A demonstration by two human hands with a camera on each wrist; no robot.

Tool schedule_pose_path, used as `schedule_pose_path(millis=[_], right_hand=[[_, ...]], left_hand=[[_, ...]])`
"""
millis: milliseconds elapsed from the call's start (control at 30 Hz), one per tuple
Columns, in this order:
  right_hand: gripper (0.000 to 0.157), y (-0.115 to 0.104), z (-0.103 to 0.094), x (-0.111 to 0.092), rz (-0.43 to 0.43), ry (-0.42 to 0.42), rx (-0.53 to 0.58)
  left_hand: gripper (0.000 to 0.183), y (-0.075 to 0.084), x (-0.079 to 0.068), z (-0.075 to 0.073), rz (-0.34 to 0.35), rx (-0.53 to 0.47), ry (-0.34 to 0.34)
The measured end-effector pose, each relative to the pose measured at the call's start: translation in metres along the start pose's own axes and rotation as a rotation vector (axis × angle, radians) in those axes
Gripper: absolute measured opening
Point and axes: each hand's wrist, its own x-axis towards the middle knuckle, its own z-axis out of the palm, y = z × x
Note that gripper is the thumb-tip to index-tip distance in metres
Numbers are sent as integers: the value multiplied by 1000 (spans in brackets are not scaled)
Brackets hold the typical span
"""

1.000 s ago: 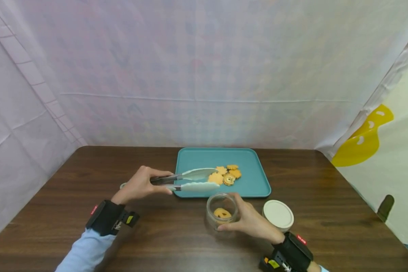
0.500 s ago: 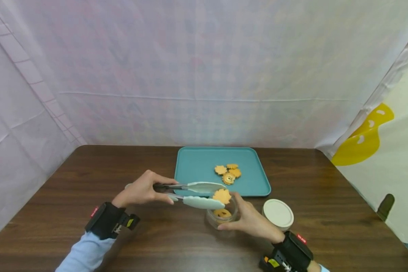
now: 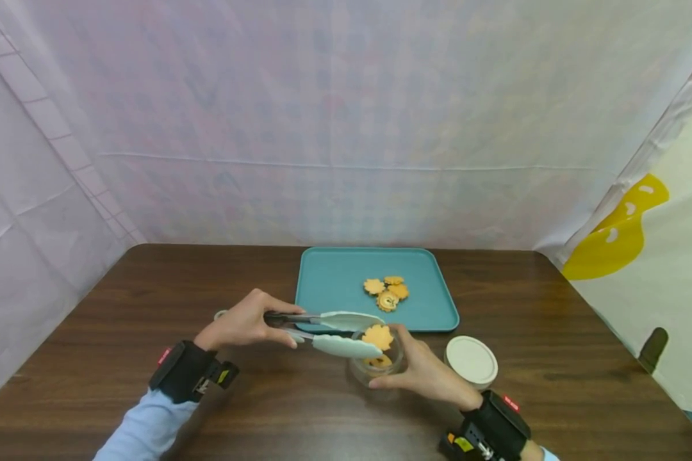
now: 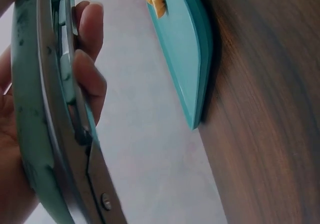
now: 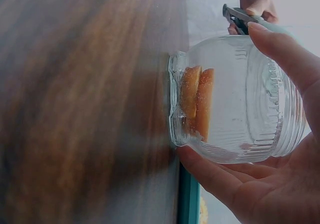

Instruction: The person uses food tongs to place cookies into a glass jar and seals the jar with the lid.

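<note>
In the head view, my left hand (image 3: pixel 245 321) grips metal tongs (image 3: pixel 346 346) with pale green tips. A flower-shaped cookie (image 3: pixel 377 337) is between those tips, over the mouth of a clear glass jar. My right hand (image 3: pixel 423 374) holds this glass jar (image 5: pixel 232 98) around its side, thumb and fingers on opposite sides. Seen from the right wrist, the jar stands upright on the table with two cookies (image 5: pixel 196 103) stacked at its bottom. From the left wrist, the tong handles (image 4: pixel 57 114) lie in my palm with the fingertips around them.
Behind the jar lies a teal tray (image 3: pixel 329 275) with several cookies (image 3: pixel 387 301) grouped right of its middle. A white round lid (image 3: pixel 471 360) sits on the brown wooden table (image 3: pixel 254 397), just right of my right hand. Pale cloth (image 3: pixel 323 128) hangs behind the table.
My left hand has brought the tongs from the tray towards me and over the jar, carrying a cookie off the tray. My right hand keeps its hold on the jar.
</note>
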Motion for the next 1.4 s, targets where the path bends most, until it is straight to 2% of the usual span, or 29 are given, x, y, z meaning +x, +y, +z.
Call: schedule_pose_path(millis=[467,667,967,1100,1300,1400], right_hand=[[87,1,0,0,-12,15,5],[83,1,1,0,-40,31,-4],[81,1,0,-1,-38,-6,32],[80,1,0,-1,-44,-12,46],[81,1,0,0,-45,18,32],[81,1,0,0,-38,23,37]], left_hand=[[58,1,3,-4,-73,-19,-66],[61,1,3,-5,-76,-35,-84],[63,-1,1,-4,-88,-56,-99],[62,-3,2,-2,-97,-46,-37],[62,-5,8,1,-134,42,151],[61,-6,13,3,-152,99,212]])
